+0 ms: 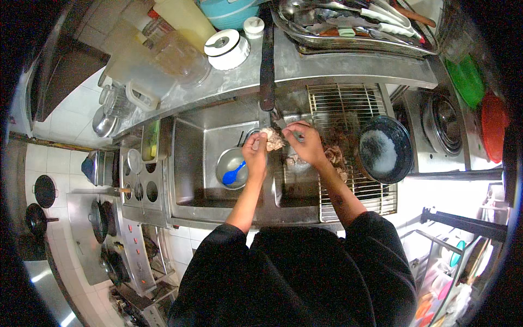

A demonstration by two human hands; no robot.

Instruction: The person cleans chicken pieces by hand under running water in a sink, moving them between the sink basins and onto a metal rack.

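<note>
Over the divider of a double steel sink [269, 196], my left hand [255, 155] grips a pale, lumpy piece of food [273, 139], which looks like meat. My right hand [304, 143] is just to its right, fingers bent and thumb near the fingertips; whether anything small is between them I cannot tell. Beside both hands is a tap spout [278, 118] below a long black handle [267, 77]. A steel bowl [224, 161] with a blue spoon [232, 173] sits in the left basin. More pale pieces [295, 158] lie below my right hand, partly hidden.
A wire rack [359, 200] spans the right side, bearing brownish meat pieces [335, 155] and a dark pot [402, 167] with a white mass inside. Behind the sink, a steel shelf [245, 77] carries a plastic pitcher [139, 73], a white-lidded jar [229, 53] and a utensil basket [367, 43].
</note>
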